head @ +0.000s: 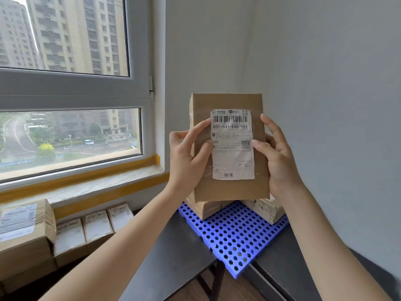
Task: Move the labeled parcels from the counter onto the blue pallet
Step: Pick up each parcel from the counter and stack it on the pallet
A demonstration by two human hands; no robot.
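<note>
A labeled parcel [230, 148] is gripped upright by both hands, left [186, 161] and right [277, 161], above the blue pallet [236, 237]; it appears mid-transfer, to be lowered beside parcels [268, 208] already placed.

There is one view, from a wide-angle camera worn on the person's head. It looks forward and slightly down into a room corner, where a window [69, 88] on the left meets a grey wall [314, 83] on the right. Both forearms reach in from the bottom edge, and the hands hold a parcel [227, 187] upright close to the lens, near the middle. Beyond and lower lies a blue pallet [234, 235]. The wide lens bends straight lines towards the frame edges.
</note>
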